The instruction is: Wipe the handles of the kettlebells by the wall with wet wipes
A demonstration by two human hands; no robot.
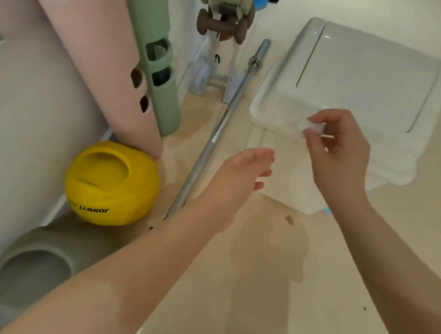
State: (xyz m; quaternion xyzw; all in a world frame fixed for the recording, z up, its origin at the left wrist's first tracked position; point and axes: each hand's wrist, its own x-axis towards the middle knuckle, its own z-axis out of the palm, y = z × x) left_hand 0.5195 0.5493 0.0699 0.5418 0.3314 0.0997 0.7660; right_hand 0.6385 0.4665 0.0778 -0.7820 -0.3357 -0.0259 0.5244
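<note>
Pinching a wet wipe (312, 127) in right hand (337, 153) over the white tray (368, 73); left hand (239, 181) loose, empty; yellow kettlebell (111, 183) against wall, beside steel bar (218, 131).

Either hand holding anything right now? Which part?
Right hand pinches a small white wipe at its edge between thumb and fingertips. Left hand is open, holding nothing.
</note>
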